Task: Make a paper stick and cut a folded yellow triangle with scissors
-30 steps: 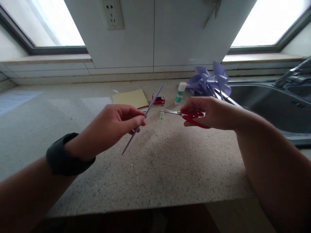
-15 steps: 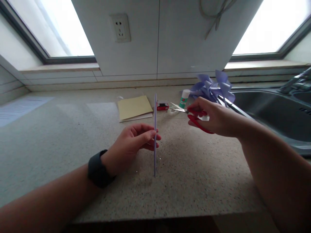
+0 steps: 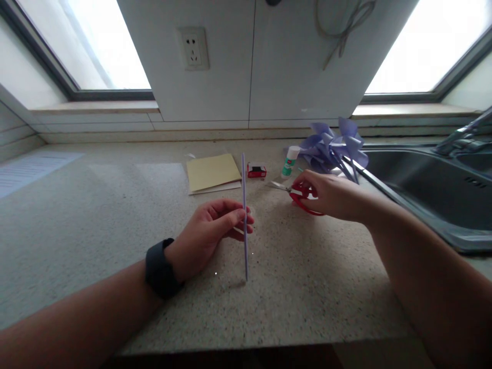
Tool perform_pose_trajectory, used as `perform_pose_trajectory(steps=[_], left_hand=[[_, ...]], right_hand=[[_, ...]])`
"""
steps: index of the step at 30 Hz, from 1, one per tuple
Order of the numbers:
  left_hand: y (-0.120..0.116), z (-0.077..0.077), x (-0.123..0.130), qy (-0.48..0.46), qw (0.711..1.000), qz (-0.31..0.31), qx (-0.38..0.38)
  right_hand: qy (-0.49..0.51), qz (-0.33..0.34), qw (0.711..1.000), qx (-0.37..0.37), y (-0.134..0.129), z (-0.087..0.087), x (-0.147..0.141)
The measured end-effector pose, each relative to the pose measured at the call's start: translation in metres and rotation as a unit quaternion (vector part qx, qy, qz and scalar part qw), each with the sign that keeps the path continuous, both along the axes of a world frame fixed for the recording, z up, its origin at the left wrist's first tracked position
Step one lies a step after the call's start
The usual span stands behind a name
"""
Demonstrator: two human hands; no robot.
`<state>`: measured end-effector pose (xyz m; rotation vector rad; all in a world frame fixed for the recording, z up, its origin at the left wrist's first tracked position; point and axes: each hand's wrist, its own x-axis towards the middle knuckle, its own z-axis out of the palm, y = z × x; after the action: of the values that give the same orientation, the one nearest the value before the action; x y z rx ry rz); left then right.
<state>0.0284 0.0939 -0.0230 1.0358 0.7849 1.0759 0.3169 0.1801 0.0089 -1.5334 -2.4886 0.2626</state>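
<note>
My left hand (image 3: 209, 223), with a dark band at the wrist, pinches a thin purple sheet (image 3: 245, 189) seen edge-on and standing upright over the counter. My right hand (image 3: 323, 192) grips red-handled scissors (image 3: 303, 203) low over the counter, blades pointing left and slightly apart. Just behind the scissors stands a green and white glue stick (image 3: 290, 161). A small red and black box (image 3: 257, 170) lies between the purple sheet and the glue stick. Purple pinwheel-like paper pieces (image 3: 328, 146) rest behind my right hand.
Yellow paper (image 3: 213, 171) lies on white sheets behind my left hand. A printed page (image 3: 34, 166) is at the far left. The steel sink (image 3: 415, 189) borders the speckled counter (image 3: 307, 297) on the right. A socket (image 3: 194, 48) is on the back wall.
My right hand has moved slightly left and down with the scissors, closer to the counter. My left hand keeps hold of the purple sheet, nearly still. The view has shifted slightly.
</note>
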Motion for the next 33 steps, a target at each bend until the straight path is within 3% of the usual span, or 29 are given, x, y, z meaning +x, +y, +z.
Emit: perform_pose_trajectory(steps=[5,11,14,17,21,24,33], left_hand=[[-0.003,0.001,0.0,0.006,1.0,-0.001,-0.008],[-0.005,0.003,0.001,0.004,1.0,-0.005,-0.003],[-0.006,0.004,0.003,0.009,1.0,0.003,0.003],[-0.007,0.005,0.004,0.021,1.0,0.01,0.012],[-0.007,0.005,0.006,0.042,0.998,0.017,0.034],[-0.007,0.005,0.006,0.047,0.998,0.022,0.042],[-0.008,0.007,0.007,0.067,0.996,0.023,0.053]], right_hand=[[-0.02,-0.012,1.0,-0.013,0.003,-0.007,-0.002],[-0.075,0.022,0.994,0.082,0.004,-0.007,-0.007],[0.002,0.013,0.995,0.102,-0.01,-0.002,-0.024],[0.234,0.029,0.972,-0.015,-0.033,0.004,-0.052],[0.408,0.126,0.884,-0.189,-0.057,0.007,-0.081],[0.45,0.128,0.853,-0.233,-0.061,0.004,-0.089],[0.485,0.112,0.825,-0.27,-0.055,-0.003,-0.089]])
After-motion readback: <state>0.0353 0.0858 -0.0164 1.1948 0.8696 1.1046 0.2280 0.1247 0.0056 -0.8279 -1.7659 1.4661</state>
